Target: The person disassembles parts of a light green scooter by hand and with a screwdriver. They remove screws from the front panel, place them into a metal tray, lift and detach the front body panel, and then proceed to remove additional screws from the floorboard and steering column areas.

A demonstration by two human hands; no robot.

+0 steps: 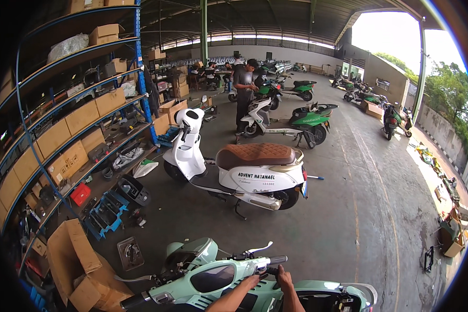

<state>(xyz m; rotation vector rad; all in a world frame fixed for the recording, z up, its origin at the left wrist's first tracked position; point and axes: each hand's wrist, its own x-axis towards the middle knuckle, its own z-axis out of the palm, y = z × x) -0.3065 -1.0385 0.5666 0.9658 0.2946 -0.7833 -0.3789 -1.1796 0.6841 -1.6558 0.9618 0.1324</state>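
Note:
A mint-green scooter (229,270) stands close in front of me, with its handlebar, dark display and front part in view. Over its body, just below the right handlebar grip (278,259), my two hands work close together. My left hand (250,282) is closed near the handlebar's switch area, its fingers around something small that I cannot make out. Beside it, my right hand (284,279) is closed too, with a small dark part at its fingers whose kind is unclear. The scooter's rear section (325,301) shows an open compartment under where a seat sits.
A white scooter (260,179) with a brown seat is parked ahead. Beyond it a person (243,88) stands by a white-green scooter (309,117). Blue shelving (145,78) with boxes lines the left. A cardboard box (73,255), blue toolbox (109,210) and metal tray (130,254) lie nearby.

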